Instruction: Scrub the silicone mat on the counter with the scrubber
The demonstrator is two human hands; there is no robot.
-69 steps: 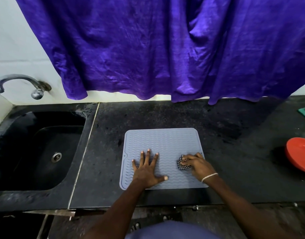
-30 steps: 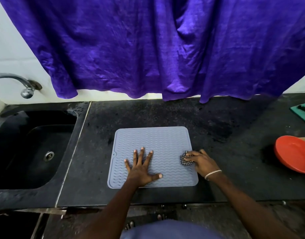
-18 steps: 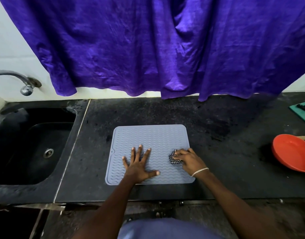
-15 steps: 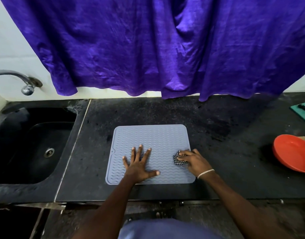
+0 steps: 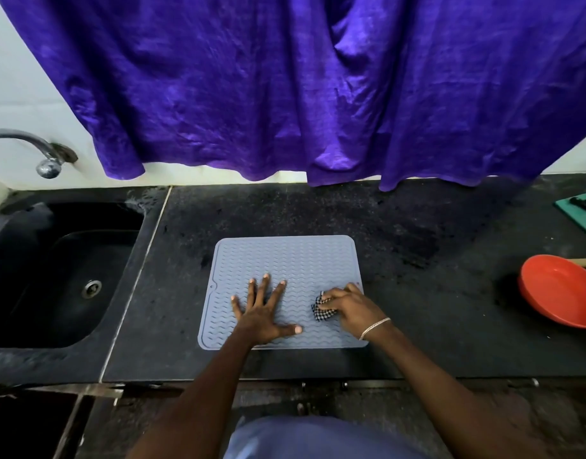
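A grey-blue silicone mat with a wavy ridged surface lies flat on the black counter. My left hand presses flat on the mat's near-left part, fingers spread, holding nothing. My right hand is closed around a small black-and-white checked scrubber and pushes it against the mat's near-right area. Part of the scrubber is hidden under my fingers. A thin bracelet sits on my right wrist.
A black sink with a steel tap lies to the left. A red bowl stands at the right edge, with a green board behind it. A purple curtain hangs over the back wall.
My right hand has rubbed the scrubber back and forth over the mat's right side, ending slightly nearer the front. My left hand stayed planted on the mat.
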